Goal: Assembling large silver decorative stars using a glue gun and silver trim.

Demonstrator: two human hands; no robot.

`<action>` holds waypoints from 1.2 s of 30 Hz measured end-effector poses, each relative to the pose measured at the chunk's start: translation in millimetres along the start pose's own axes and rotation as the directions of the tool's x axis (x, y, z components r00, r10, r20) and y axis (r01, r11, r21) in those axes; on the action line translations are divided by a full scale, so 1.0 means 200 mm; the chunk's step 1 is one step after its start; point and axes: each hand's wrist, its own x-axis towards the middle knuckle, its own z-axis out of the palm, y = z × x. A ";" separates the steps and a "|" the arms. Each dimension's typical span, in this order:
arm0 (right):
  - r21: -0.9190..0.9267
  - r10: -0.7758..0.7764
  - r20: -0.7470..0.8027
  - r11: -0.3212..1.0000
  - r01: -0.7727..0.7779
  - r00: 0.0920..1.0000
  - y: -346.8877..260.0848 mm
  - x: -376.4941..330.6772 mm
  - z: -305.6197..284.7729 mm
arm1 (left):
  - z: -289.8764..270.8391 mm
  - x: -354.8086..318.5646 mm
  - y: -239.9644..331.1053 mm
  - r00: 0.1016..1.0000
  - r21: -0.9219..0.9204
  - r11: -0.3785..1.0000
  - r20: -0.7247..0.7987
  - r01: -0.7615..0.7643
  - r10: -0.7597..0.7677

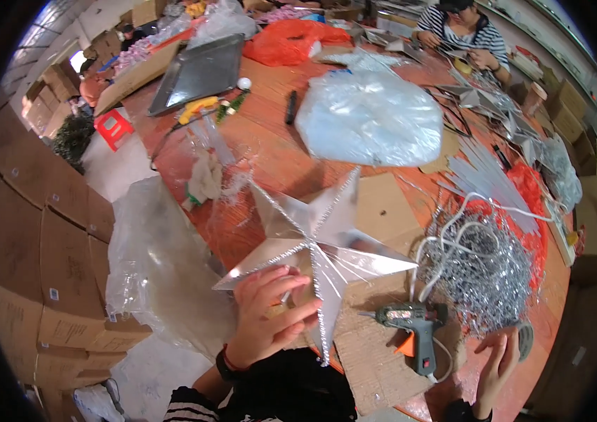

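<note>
My left hand (pixel 270 316) grips a shiny silver five-pointed star (pixel 333 214) by its lower left part, thumb and fingers around the edge. Silver tinsel trim runs along several of the star's ridges, and thin pale strands cross its right side. At the lower right, my right hand (pixel 498 362) is at the near edge of a heap of silver tinsel (pixel 491 274), fingers apart, with nothing visible in them. A grey ring-shaped roll (pixel 525 341) lies beside its fingertips. Between my hands, a dark green glue gun (pixel 414 327) with an orange trigger lies on a cardboard sheet (pixel 361 366).
A large clear plastic bag (pixel 368 116) sits beyond the star; another (pixel 165 260) hangs at the table's left edge. A white cable (pixel 446 243) loops over the tinsel. Cartons (pixel 66 267) stack at left. Across the table a person in stripes (pixel 463 35) handles something.
</note>
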 end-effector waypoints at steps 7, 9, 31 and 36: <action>-0.059 0.091 0.007 0.994 -0.091 0.996 -0.09 -0.03 -0.04 | 0.01 -0.03 -0.02 0.997 -0.146 0.988 0.060 -0.040 0.049; -0.051 0.054 0.026 0.997 -0.053 0.998 -0.08 -0.02 -0.03 | 0.02 -0.06 -0.03 0.998 -0.185 0.982 0.029 -0.044 0.050; -0.118 -0.144 -0.095 0.984 0.133 0.985 -0.08 -0.04 -0.06 | -0.11 -0.22 -0.11 0.759 -0.188 0.936 -0.549 0.298 -0.352; -0.085 -0.063 -0.282 0.996 0.040 0.957 0.03 -0.15 -0.34 | -0.18 -0.20 -0.09 0.804 -0.144 0.945 -0.497 0.295 -0.327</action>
